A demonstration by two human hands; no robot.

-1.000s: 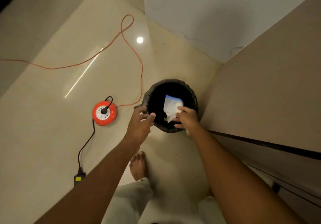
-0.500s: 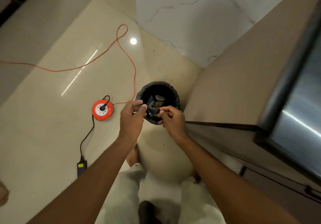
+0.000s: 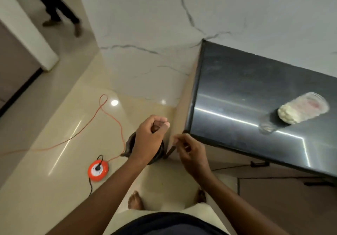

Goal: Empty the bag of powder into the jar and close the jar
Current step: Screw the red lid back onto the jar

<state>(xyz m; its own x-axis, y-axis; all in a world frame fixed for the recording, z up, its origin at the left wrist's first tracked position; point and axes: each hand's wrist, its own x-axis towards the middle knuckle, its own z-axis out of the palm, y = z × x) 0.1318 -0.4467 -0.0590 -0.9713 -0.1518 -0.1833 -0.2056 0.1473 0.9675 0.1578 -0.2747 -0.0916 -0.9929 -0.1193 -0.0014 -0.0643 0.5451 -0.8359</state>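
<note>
Both hands hold nothing: the left hand (image 3: 152, 136) is loosely curled above the dark bin (image 3: 130, 143), the right hand (image 3: 189, 151) half-open beside it. Well off to their right, on the dark counter (image 3: 237, 81), the jar (image 3: 302, 110) stands full of pale powder. Emptying looks done; whether the jar is lidded is too blurred to tell, so closing may remain.

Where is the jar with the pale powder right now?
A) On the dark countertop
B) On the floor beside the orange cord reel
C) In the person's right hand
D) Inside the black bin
A: the jar stands on the dark countertop, well away from both hands, and neither the left hand nor the right hand holds it.
</note>
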